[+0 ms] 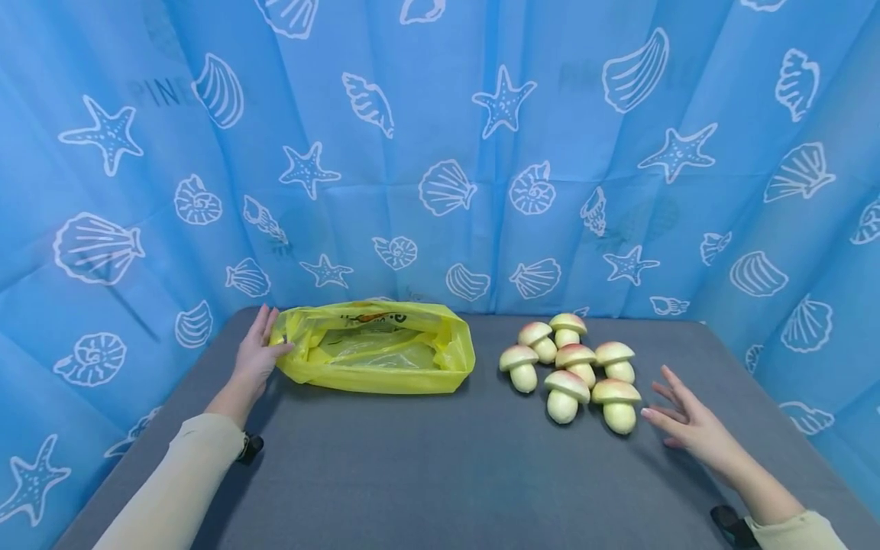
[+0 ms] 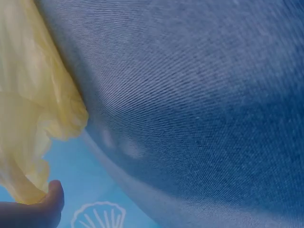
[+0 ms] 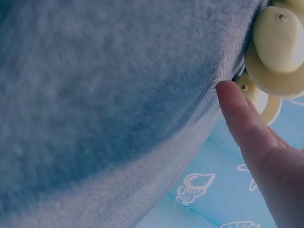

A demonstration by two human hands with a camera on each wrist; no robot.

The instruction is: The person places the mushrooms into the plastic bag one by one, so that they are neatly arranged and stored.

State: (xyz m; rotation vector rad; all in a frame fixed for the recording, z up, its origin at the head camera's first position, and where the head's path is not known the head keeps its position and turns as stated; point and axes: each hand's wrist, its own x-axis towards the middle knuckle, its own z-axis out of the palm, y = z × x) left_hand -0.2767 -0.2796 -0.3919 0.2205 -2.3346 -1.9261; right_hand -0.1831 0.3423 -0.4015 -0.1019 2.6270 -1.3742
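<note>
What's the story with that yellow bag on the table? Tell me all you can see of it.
The yellow bag is thin, glossy, crinkled plastic with some dark and orange print on its upper side, too small to read. It lies flat on the grey table near the back left, its mouth gaping and nothing showing inside. The left hand holds its left edge, a fingertip against the film in the left wrist view. It lies apart from the mushrooms.

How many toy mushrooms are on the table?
7, clustered right of the yellow bag: back one, back-left, far left, middle, right, front-left, front-right nearest the right hand. More could hide behind.
</note>
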